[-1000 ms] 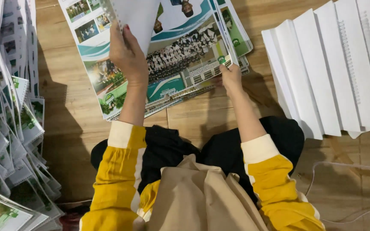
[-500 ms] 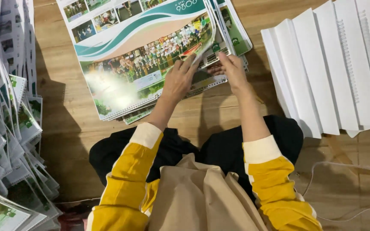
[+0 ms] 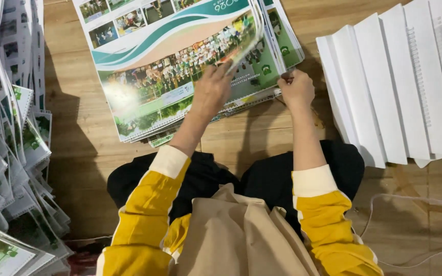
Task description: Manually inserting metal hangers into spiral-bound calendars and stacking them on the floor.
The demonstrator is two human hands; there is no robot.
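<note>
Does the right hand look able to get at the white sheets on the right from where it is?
Probably yes. The right hand rests at the printed stack's corner, and only bare wooden floor lies between it and the white sheets beside it.

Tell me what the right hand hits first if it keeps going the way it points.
The right hand points up-frame at the lower right corner of the stack of printed sheets, and appears already in contact there. Going on, it would likely meet that stack's edge first; depth is unclear.
</note>
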